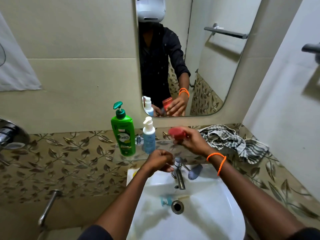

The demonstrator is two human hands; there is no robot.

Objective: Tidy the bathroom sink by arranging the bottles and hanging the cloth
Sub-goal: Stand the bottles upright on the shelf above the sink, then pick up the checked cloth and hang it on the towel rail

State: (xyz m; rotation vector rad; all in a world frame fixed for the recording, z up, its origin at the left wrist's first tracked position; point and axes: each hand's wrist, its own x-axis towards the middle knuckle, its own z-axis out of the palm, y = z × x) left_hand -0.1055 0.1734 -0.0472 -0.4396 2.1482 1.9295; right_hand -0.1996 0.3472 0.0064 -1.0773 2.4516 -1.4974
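Two pump bottles, the large bottle left of the small bottle, stand on the shelf behind the sink. The cloth lies right of the shelf; a mirror hangs above, and the tap stands at the sink's rear rim.

Two pump bottles stand on the glass shelf just beyond the left hand: one green bottle and one white-and-blue bottle. One red container sits in the right hand. One checked cloth lies right of that hand. One grey item lies below it, beside one tap. One teal item lies in the basin.
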